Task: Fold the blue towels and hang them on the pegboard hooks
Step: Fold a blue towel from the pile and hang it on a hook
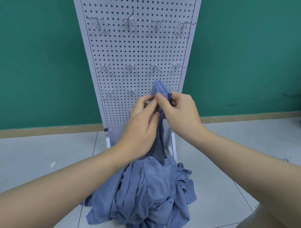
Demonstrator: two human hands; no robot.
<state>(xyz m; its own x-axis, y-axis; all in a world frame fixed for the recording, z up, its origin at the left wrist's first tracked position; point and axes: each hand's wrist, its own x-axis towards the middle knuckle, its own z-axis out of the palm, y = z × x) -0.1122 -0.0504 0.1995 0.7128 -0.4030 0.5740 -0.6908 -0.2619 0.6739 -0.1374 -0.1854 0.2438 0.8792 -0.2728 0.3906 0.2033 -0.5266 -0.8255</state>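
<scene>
While a scrap of paper (pixel 53 164) lies on the pale floor tiles (pixel 35 154) at the far left, the person's left hand (pixel 141 128) reaches up in front of the white pegboard (pixel 137 50) and pinches the edge of a blue towel (pixel 161 116) between thumb and curled fingers. The towel is bunched into a narrow strip with its long axis upright: its folded top end points up at the third row of hooks (pixel 132 92), and its lower end trails down onto the pile of blue towels (pixel 143 198) heaped on the floor at the foot of the board. Just right of the strip, the right hand (pixel 181 112) grips the same towel near its top, fingers curled round the cloth, touching the left hand's fingertips. The hooks elsewhere on the board are bare. Behind the board stands a green wall (pixel 247 47). Farther right, a loose metal hook (pixel 281 158) lies on the tiles.
</scene>
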